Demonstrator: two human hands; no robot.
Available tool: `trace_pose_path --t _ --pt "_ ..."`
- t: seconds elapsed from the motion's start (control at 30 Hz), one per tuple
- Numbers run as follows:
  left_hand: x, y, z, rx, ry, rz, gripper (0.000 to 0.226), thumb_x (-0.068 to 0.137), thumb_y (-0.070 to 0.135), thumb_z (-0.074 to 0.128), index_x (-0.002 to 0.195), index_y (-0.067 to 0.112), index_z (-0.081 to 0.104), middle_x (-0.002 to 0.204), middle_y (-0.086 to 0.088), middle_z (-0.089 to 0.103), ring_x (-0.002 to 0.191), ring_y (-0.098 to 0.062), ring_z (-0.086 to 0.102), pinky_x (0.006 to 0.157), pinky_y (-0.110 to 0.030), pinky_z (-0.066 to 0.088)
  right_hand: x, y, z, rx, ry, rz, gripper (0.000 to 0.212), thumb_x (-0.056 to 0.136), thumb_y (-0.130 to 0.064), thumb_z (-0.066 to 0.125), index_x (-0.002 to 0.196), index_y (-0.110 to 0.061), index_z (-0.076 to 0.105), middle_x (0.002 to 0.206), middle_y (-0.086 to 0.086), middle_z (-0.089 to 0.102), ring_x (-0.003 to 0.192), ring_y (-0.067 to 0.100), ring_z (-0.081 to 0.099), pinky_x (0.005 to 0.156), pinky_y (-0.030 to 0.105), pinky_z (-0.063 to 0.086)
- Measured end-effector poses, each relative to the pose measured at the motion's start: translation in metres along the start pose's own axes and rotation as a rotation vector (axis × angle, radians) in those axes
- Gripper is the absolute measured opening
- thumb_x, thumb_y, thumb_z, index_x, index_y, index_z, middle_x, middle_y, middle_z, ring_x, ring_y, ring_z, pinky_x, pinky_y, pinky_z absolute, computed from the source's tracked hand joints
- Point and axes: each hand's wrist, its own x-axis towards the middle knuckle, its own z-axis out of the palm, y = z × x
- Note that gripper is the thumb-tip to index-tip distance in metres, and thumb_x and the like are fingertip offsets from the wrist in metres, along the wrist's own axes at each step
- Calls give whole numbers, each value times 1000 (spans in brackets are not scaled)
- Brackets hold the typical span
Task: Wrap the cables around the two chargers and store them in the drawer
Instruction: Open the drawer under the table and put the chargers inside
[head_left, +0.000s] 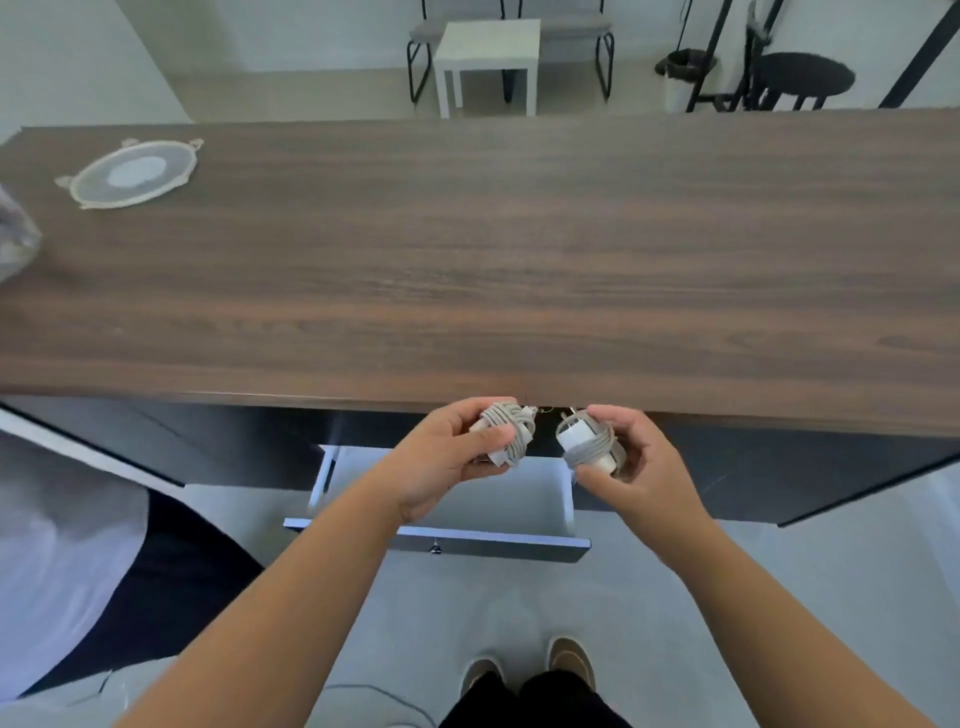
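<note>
My left hand (441, 457) grips a white charger (506, 436) with its grey cable wound around it. My right hand (639, 462) grips a second white charger (584, 441), also wrapped in grey cable. Both chargers hang just below the front edge of the wooden desk (467, 260), above the back part of the drawer (519, 506). The drawer is pulled out, and the white bottom I can see holds nothing. Its dark front panel (493, 545) has a small knob.
A round clear lid (135, 174) lies at the desk's far left, with a blurred clear object (15, 239) at the left edge. A white and dark shape (78, 545) sits to my left. Beyond the desk stand a white side table (488, 57), chairs and a stool (802, 78). My shoes (530, 665) are below the drawer.
</note>
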Motion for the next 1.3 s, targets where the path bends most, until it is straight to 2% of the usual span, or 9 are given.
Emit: trace_pose_path --t 0.27,0.4,0.5,0.6,0.67,0.8,0.97,1.23,1.3 --pt "45 -123 -45 156 212 -296 35 86 20 69 120 20 61 115 -4 63 101 -19 64 88 -32 57 33 127 38 -227 5 163 54 77 -6 74 108 -45 52 114 -10 60 99 11 60 67 10 48" --pt "103 -195 -76 371 322 -369 60 63 39 67 116 12 59 95 -3 64 88 -20 65 83 -38 58 67 201 49 -381 -27 244 51 80 -11 69 119 -39 50 120 -3 57 94 17 58 58 10 42" --pt "138 -237 -87 443 431 -364 55 71 36 69 124 25 57 114 -3 64 98 -26 66 77 -31 55 88 253 53 -473 -67 279 53 81 -12 67 123 -38 49 122 -1 54 97 20 57 57 13 43" --pt "171 -272 -98 561 502 -338 52 79 27 72 128 20 56 122 -5 59 103 -27 61 79 -31 54 109 299 59 -554 -113 294 58 81 -12 66 125 -42 44 124 0 52 98 22 56 61 24 49" --pt "190 -293 -104 681 462 -332 59 78 24 74 133 20 53 129 -7 55 107 -25 57 83 -30 52 122 324 66 -614 -151 287 64 82 -11 64 133 -41 37 127 1 47 98 23 54 68 29 50" --pt "217 -323 -106 818 305 -359 81 77 13 74 147 21 34 134 -8 45 104 -23 51 67 -26 47 145 364 82 -726 -275 266 69 80 -10 63 139 -32 35 133 5 45 114 28 52 88 30 45" --pt "239 -358 -115 1033 98 -318 53 73 8 77 122 20 60 122 -7 38 104 -33 56 70 -31 57 169 396 95 -897 -465 254 77 77 -3 63 146 -20 34 143 5 40 129 27 44 99 30 40" --pt "275 -386 -125 1029 -34 -401 60 69 5 81 117 30 56 120 -6 56 98 -27 55 77 -32 48 193 430 106 -1034 -612 173 53 90 -26 62 140 -22 46 129 5 51 112 26 53 93 31 43" --pt "277 -392 -126 1041 -52 -453 60 69 13 82 117 29 50 119 -5 56 97 -24 55 75 -33 47 195 436 108 -1054 -637 174 54 90 -19 59 142 -24 44 134 5 49 118 28 51 98 34 42"
